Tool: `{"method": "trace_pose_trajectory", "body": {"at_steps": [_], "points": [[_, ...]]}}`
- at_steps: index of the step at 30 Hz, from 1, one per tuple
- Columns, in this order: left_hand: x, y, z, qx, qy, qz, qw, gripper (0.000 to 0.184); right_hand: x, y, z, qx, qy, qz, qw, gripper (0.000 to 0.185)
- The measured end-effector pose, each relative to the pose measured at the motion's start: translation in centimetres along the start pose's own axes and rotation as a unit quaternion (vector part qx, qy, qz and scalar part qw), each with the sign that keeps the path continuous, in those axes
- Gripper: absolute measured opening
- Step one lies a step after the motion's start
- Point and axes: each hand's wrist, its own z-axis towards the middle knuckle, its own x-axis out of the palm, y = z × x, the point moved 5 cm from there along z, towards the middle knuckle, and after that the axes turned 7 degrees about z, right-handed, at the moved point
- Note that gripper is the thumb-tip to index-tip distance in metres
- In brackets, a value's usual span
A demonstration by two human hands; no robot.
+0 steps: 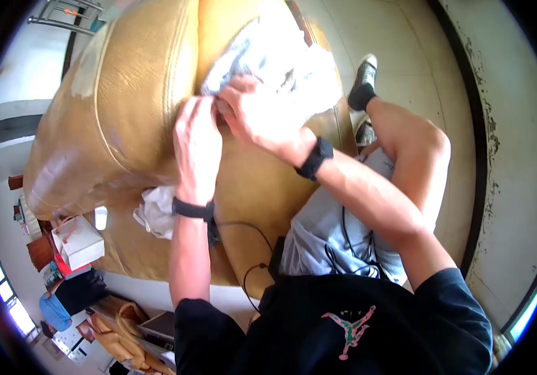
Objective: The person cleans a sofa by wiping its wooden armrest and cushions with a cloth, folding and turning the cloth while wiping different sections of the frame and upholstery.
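Curls the fingers of the left hand [198, 140] close together, bent towards those of the right hand [249, 112], just left of upper centre in the frame. Brings both sets of fingertips together, close enough to touch. Bends the right fingers inward too, with thumb and forefinger close together; cannot tell whether anything is pinched between them, since the knuckles hide it. Lays the right hand against the lower edge of a crumpled white and grey-blue cloth [281, 62], bunched at upper centre on a tan leather sofa [137, 81] and washed out by glare.

Wears a black wristband [193, 210] on the left wrist and a black watch [314, 159] on the right. Rests a second, cream-white cloth [157, 211] on the sofa just left of the left wrist. Trails a black cable [249, 228] below the hands and across grey shorts [318, 237] at lower centre.

Further out, shows a white cup [101, 218] and a white bag [84, 245] at lower left, near a person in a blue top [57, 310]. Shows dark sneakers [366, 72] on pale floor tiles at upper right, beside a wall [512, 125] with peeling paint.
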Motion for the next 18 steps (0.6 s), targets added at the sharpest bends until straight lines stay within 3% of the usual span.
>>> {"method": "trace_pose_trajectory", "body": {"at_steps": [5, 14, 18], "points": [[-0.6, -1.8, -1.5, 0.002, 0.0, 0.001, 1.0, 0.014, -0.8, 0.6, -2.0, 0.021, 0.028, 0.0, 0.999, 0.008], [0.0, -2.0, -0.6, -0.002, 0.003, -0.007, 1.0, 0.013, -1.3, -0.3, -1.5, -0.024, -0.001, 0.017, 1.0, 0.01], [-0.1, -2.9, -0.6, 0.022, -0.006, 0.008, 1.0, 0.013, -2.1, -0.6, -1.6, 0.052, -0.005, 0.083, 0.995, 0.009]]}}
